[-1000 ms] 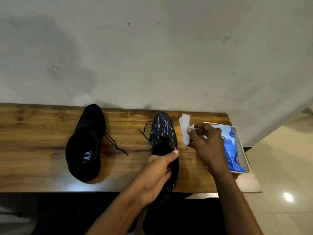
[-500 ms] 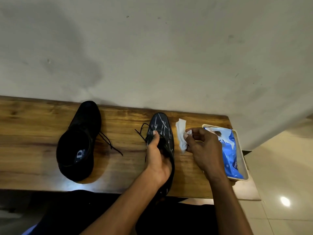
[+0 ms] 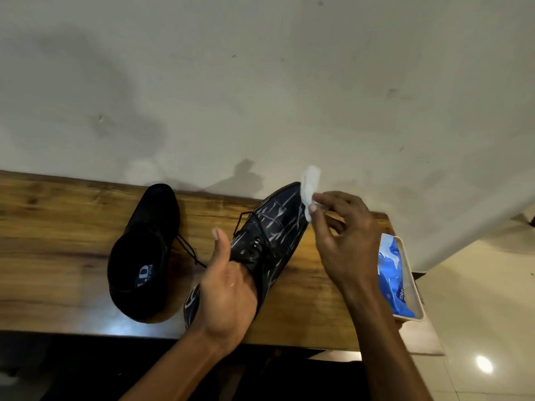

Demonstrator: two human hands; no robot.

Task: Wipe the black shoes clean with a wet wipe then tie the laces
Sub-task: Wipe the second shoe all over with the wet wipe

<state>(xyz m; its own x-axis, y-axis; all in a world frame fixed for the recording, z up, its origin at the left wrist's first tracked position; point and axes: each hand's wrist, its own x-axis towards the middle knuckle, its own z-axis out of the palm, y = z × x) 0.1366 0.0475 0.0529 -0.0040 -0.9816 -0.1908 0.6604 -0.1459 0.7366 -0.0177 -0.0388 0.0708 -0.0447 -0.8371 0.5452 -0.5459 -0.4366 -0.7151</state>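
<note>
A black shoe streaked with white marks [image 3: 269, 227] is lifted off the wooden table [image 3: 58, 241], toe up and tilted right. My left hand [image 3: 228, 296] holds it with fingers inside its opening and the thumb up outside. My right hand [image 3: 338, 233] pinches a crumpled white wet wipe [image 3: 309, 183] right at the shoe's toe. The second black shoe [image 3: 144, 250] stands on the table to the left, its loose laces [image 3: 188, 250] trailing right.
A blue wet-wipe pack [image 3: 393, 273] lies in a white tray [image 3: 412, 273] at the table's right end. A pale wall rises directly behind the table. Tiled floor shows at the right.
My left hand slid into the marked shoe and raised it, swinging its toe to the right. My right hand carried the wipe up to the toe.
</note>
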